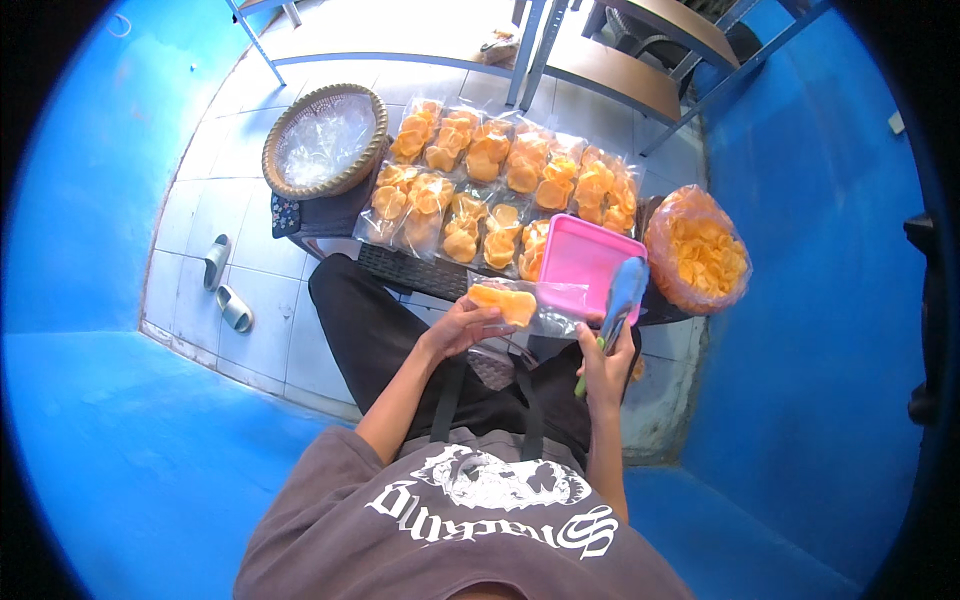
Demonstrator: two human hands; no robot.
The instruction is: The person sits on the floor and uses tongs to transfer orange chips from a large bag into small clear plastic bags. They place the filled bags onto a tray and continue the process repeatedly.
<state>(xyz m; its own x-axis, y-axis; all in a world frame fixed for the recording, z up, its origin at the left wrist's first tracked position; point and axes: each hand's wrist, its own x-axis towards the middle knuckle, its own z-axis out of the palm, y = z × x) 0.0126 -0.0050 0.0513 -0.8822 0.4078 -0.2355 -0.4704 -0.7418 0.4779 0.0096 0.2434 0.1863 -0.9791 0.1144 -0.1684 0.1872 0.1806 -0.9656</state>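
Observation:
My left hand (462, 329) is closed on a clear plastic bag (548, 318) lying sideways above my lap. Orange, round crisps (507, 302) sit in the bag's left end, beside my fingers. My right hand (608, 366) grips a pair of tongs (625, 288) with a blue head and a green handle end, the head pointing up and away. Its fingers are also at the bag's right end; whether they pinch the plastic I cannot tell. Just beyond both hands, a pink plastic tray (578, 243) rests tilted against the front row of filled bags.
Two rows of filled crisp bags (463, 228) cover the low dark table (415, 272). A woven basket (268, 160) of clear bags stands at its left, a large bag of loose crisps (706, 255) at its right. Slippers (235, 309) lie left; shelving (610, 78) stands beyond; blue walls (800, 270) flank me.

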